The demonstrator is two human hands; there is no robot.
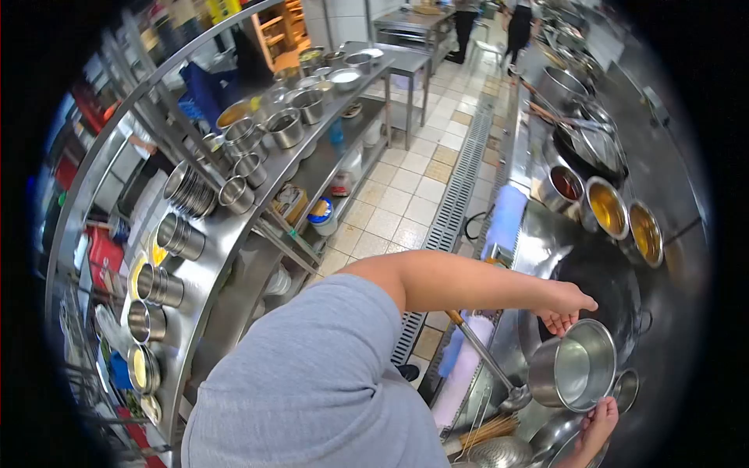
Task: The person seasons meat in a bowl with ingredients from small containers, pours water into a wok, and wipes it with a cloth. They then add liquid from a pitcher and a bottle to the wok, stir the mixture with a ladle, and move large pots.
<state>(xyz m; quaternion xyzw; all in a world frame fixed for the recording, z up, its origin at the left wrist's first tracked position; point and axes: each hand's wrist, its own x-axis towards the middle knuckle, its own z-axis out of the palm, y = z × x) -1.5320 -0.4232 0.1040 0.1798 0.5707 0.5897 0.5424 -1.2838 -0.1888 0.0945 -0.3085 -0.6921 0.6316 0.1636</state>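
Note:
In the head view, a round metal pot (550, 373) stands upright between my hands, with clear liquid inside that looks like water. My left hand (566, 308) is at its far side, fingers curled in beneath and thumb on top; the handle there is hidden. On the near side, my right hand (599, 423) grips the rim area. Beyond my left hand lies a dark wok (612, 273) set into the range. A ladle (488, 359) with a wooden handle rests left of the pot.
Beside the wok stand metal pots of amber liquid (607, 207) and dark red sauce (563, 186). A bamboo brush (488, 431) and a strainer (503, 452) lie near my right arm. Left is a steel shelf table (226, 269) with several pots. People (519, 31) stand far off.

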